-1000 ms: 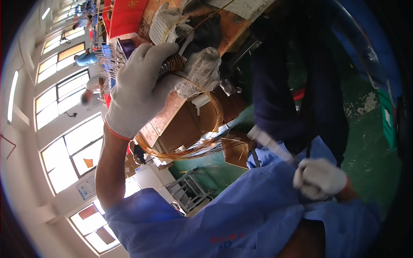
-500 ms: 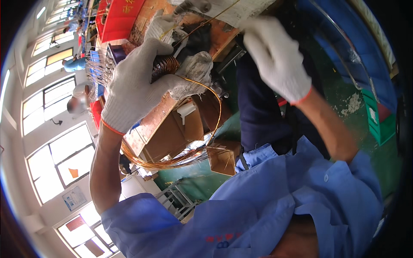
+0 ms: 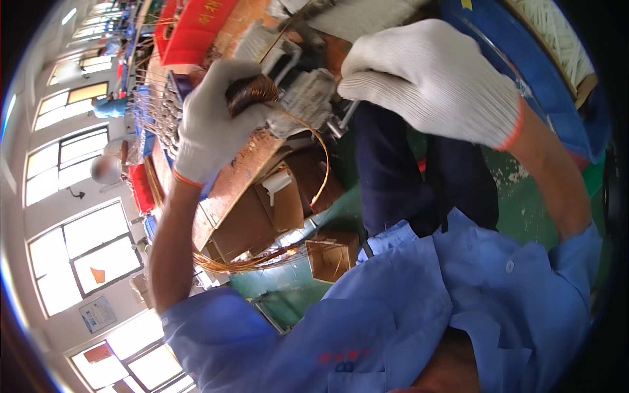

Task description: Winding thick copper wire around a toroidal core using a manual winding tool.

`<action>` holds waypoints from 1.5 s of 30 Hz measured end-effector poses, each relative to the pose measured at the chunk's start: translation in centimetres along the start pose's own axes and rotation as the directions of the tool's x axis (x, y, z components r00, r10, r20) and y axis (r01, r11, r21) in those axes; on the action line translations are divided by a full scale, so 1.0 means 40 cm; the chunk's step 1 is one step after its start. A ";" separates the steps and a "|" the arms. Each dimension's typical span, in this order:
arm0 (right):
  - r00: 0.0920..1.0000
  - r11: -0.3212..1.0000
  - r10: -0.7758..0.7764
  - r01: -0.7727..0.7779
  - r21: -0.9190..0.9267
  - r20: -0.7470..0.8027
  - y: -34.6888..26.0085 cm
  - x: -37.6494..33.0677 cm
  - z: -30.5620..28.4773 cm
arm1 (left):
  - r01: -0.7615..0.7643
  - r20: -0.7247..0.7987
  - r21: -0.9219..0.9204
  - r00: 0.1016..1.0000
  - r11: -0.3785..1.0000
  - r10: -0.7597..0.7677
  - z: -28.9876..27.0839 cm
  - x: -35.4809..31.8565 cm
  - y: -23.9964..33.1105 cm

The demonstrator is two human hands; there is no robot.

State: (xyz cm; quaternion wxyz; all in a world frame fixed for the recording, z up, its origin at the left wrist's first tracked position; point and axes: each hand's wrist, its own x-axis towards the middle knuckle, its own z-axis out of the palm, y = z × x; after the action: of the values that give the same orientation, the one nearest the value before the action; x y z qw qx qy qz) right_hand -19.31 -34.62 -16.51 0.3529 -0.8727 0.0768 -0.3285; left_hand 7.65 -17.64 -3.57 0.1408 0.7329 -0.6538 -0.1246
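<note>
At upper right, the right hand (image 3: 429, 82) is being held up, fingers bent narrow; whether anything is being pinched cannot be told. At upper left, the left hand (image 3: 213, 124) is being used to grip a coil (image 3: 261, 90); many turns seem done, while loose wire (image 3: 326, 157) is being left hanging mid-frame, apparently unwound.

The left grip (image 3: 213, 128) holds a copper wire coil (image 3: 259, 92); the right grip (image 3: 432, 82) hovers near a whitish bundle (image 3: 304, 101).
</note>
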 end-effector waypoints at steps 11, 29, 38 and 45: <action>0.744 0.730 -0.665 0.667 0.150 -0.065 -0.368 0.035 0.269 | 0.193 -0.492 0.005 0.855 0.981 -0.165 0.021 -0.421 0.055; 0.911 -0.095 0.244 -0.320 0.943 0.333 -0.327 0.121 0.103 | 0.035 -0.295 -0.777 0.862 0.628 -0.413 0.355 -0.513 0.142; 0.980 0.869 -0.053 -0.048 0.493 0.189 -0.389 0.044 0.176 | -0.025 -0.053 -0.996 0.935 0.085 -0.351 0.453 -0.433 0.219; 0.980 0.844 0.195 -0.147 0.516 -0.039 -0.403 0.083 0.000 | -0.184 -0.297 -0.940 0.856 0.288 -0.423 0.460 -0.350 0.206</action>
State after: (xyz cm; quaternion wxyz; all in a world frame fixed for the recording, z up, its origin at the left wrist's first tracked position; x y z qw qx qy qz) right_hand -18.34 -23.92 -4.03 0.5953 -0.7222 0.0804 -0.3430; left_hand -8.30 -5.40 -17.63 0.6985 0.5574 -0.3294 -0.3046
